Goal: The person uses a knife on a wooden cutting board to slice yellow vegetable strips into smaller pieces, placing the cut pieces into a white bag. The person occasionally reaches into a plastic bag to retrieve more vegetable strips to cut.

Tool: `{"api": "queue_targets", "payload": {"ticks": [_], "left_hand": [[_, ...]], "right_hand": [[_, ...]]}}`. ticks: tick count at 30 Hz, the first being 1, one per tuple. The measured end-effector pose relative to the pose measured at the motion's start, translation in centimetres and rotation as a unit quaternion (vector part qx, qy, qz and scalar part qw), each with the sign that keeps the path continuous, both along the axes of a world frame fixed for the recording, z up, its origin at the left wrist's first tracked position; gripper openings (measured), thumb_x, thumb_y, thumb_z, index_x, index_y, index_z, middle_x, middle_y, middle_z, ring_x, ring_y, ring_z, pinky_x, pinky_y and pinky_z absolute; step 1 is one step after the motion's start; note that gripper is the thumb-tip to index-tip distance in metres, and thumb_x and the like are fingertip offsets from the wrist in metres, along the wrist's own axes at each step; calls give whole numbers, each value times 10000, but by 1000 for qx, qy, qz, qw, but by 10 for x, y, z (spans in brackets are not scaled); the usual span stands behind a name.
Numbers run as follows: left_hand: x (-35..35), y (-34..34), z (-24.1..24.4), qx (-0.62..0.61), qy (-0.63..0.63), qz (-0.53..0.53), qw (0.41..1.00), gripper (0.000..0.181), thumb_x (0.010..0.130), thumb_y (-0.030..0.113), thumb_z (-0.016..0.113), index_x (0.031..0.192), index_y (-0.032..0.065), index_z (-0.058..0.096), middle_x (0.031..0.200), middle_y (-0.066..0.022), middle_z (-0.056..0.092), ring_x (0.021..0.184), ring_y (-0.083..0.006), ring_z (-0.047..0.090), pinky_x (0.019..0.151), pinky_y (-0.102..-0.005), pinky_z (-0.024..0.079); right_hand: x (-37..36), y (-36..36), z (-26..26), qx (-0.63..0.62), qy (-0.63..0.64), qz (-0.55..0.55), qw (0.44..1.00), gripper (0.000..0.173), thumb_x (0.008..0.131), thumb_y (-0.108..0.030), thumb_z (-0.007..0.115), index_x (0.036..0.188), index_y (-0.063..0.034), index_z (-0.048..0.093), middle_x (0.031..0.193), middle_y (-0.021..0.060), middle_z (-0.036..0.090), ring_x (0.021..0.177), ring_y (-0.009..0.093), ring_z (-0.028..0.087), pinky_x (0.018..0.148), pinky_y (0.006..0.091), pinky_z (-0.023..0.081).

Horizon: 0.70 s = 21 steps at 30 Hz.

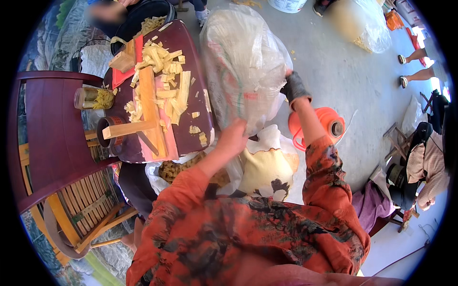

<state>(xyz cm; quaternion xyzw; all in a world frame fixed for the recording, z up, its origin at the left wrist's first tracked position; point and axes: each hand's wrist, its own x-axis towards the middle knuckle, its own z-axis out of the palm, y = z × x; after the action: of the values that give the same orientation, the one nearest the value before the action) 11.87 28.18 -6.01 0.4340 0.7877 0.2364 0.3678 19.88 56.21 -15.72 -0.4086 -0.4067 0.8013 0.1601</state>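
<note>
A large translucent plastic sack (247, 60) stands on the floor before me. My left hand (234, 134) grips its near edge, and my right hand (295, 87), in a dark fingerless covering, holds its right side. Left of the sack is a dark red table (196, 71) with cut yellowish pieces (175, 96) of what looks like wood or root. Among them lies a wooden board (148, 93). At its near end sit a wooden bar (128, 129) and a metal blade (147, 143). What the sack holds cannot be made out.
An orange-red plastic container (315, 123) stands beside my right forearm. A glass jar (84, 98) and a dark round tin (107, 132) are at the table's left. An open bag of pieces (179, 168) lies below the table. Other people sit or stand around; a dark tub (166, 9) is beyond.
</note>
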Motion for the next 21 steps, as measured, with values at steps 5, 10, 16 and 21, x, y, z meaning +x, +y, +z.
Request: {"api": "queue_targets", "payload": {"ticks": [5,10,16,21], "left_hand": [[-2,-9,-12,5,10,-71,997,349,736,91,589,1065,7,512,1069,-157,523,945,-354,553,819,-393,448],[-45,28,30,171,-315,221,907,481,773,64,546,1233,11,416,1208,-148,486,1049,-235,537,859,-352,436],[-62,75,30,260,-342,349,833,481,889,171,476,1293,-36,317,1204,-174,486,1059,-222,538,862,-364,473],[-69,83,34,334,-518,402,677,367,931,174,367,1258,9,377,1190,-184,498,1038,-299,558,828,-410,511]], "right_hand": [[-45,-32,89,210,-136,98,963,439,781,-282,611,1143,-44,536,944,42,600,788,182,554,722,319,451],[-32,-73,111,85,-68,136,985,338,806,-265,593,1048,-30,578,831,23,584,681,124,521,611,259,441],[27,-129,140,84,112,215,966,574,795,-476,619,1088,15,572,912,9,589,850,78,515,756,257,449],[69,-144,193,121,135,323,929,459,766,-371,640,1019,10,598,899,17,606,807,88,543,732,257,459]]}}
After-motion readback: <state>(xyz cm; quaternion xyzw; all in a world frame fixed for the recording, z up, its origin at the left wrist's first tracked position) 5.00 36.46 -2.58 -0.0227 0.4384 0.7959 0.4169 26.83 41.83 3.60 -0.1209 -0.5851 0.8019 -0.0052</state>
